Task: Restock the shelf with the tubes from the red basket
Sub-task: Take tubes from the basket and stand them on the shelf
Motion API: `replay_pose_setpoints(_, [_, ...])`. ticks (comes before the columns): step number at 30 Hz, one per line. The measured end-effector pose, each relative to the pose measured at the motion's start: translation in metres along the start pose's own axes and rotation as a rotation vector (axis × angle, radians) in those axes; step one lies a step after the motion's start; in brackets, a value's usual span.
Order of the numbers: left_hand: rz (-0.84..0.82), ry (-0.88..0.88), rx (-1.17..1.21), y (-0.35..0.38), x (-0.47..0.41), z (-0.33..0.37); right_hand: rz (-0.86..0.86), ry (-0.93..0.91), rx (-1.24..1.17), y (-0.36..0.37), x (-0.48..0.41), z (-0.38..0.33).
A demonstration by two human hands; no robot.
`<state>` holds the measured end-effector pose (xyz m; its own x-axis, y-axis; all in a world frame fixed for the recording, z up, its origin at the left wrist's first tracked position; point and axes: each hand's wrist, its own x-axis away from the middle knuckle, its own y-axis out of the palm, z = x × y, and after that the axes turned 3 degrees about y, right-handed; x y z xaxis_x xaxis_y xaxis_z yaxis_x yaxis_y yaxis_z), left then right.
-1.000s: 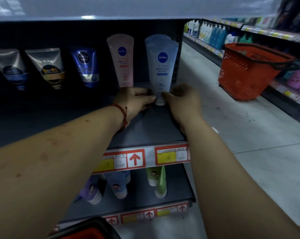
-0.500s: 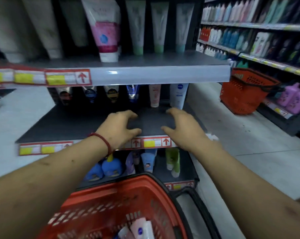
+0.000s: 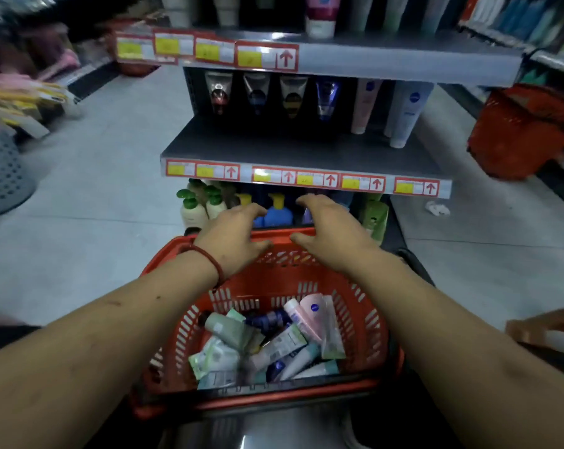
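Shop aisle | red basket [image 3: 366, 319] holds jumbled tubes [image 3: 276, 346] | left hand [image 3: 232, 241], right hand [image 3: 332, 236] empty, fingers spread over rim

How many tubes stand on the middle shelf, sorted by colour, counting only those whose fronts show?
Silver tubes: 3
Dark blue tube: 1
Pink tube: 1
White tube: 1
Total: 6
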<state>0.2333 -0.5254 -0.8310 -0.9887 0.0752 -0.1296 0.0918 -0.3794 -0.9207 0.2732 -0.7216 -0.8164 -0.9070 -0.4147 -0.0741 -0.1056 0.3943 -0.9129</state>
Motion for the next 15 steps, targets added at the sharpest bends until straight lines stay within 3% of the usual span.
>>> replay_pose_setpoints(6, [-0.080, -0.178, 0.099, 0.055, 0.055, -0.033, -0.167, 0.009, 0.005, 0.056, 0.019, -0.014])
replay_pose_setpoints(15, [-0.336, -0.389, 0.207, 0.123, 0.095, -0.065, -0.475, 0.132, -0.025, 0.129, 0.046, 0.008])
